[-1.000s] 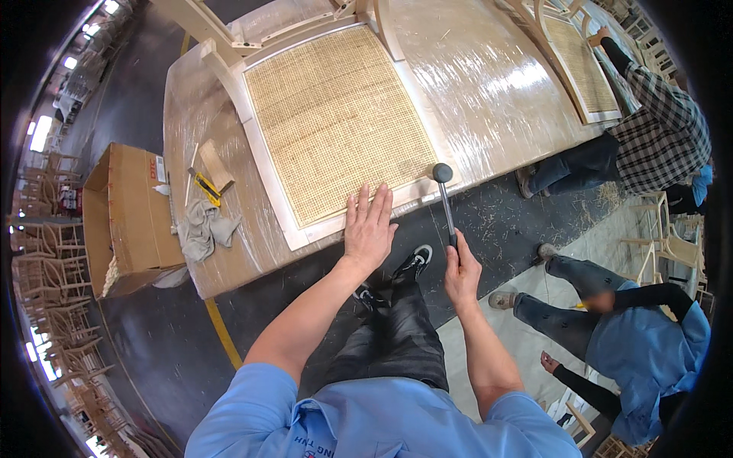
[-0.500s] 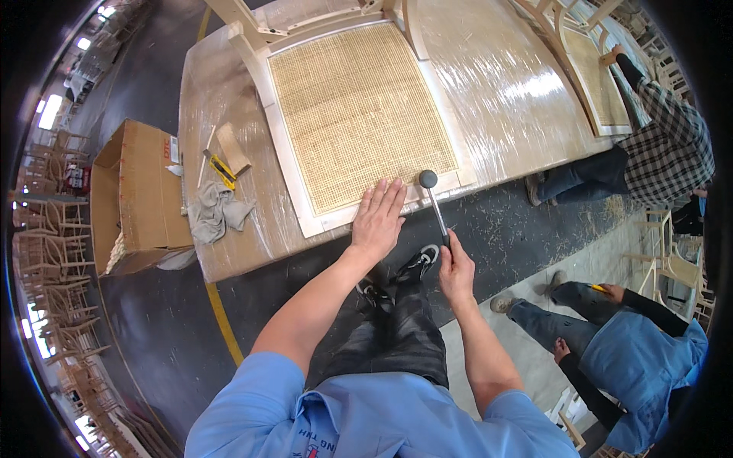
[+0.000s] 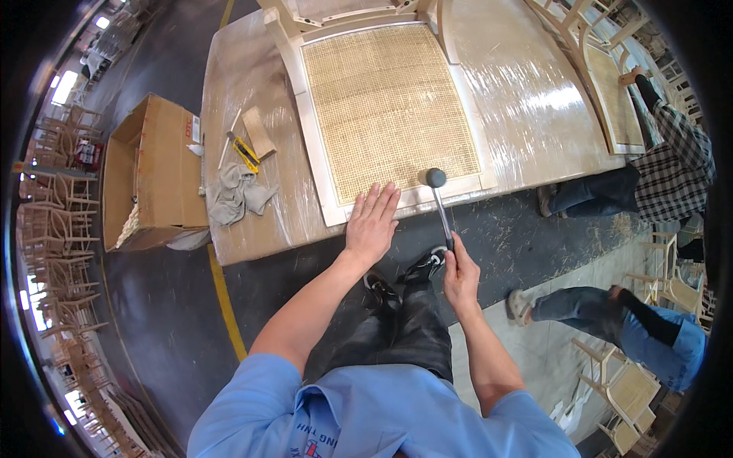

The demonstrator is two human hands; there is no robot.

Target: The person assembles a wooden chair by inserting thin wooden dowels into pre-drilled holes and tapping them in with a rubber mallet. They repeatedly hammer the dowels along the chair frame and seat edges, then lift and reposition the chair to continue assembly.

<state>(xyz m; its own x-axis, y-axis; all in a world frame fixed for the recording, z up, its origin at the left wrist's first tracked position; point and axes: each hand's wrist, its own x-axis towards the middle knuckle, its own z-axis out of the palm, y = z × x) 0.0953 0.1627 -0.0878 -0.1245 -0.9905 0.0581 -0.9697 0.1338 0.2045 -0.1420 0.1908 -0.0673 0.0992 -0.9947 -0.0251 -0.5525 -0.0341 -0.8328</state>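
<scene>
A pale wooden chair frame with a woven cane panel [image 3: 393, 107] lies on the wrapped table, its front rail [image 3: 416, 200] toward me. My left hand [image 3: 372, 229] rests flat on that rail near its left end, fingers stretched out and slightly spread over the cane's edge. Wrapped around the handle of a mallet [image 3: 442, 206], my right hand [image 3: 461, 276] is held just off the table's front edge. The mallet's round dark head is over the front rail, right of my left hand; whether it touches the wood I cannot tell.
Left on the table [image 3: 527, 114] are a yellow utility knife [image 3: 245, 154], a wood block [image 3: 259, 133], a thin stick and a grey cloth [image 3: 238, 195]. An open cardboard box [image 3: 169, 168] stands beside it. A person in plaid [image 3: 676, 172] works at another chair frame; another in blue [image 3: 660, 336] is behind right.
My view has shifted, so the table appears further right. My left hand and the mallet head sit a little further left along the rail. The person in blue has moved away to the right.
</scene>
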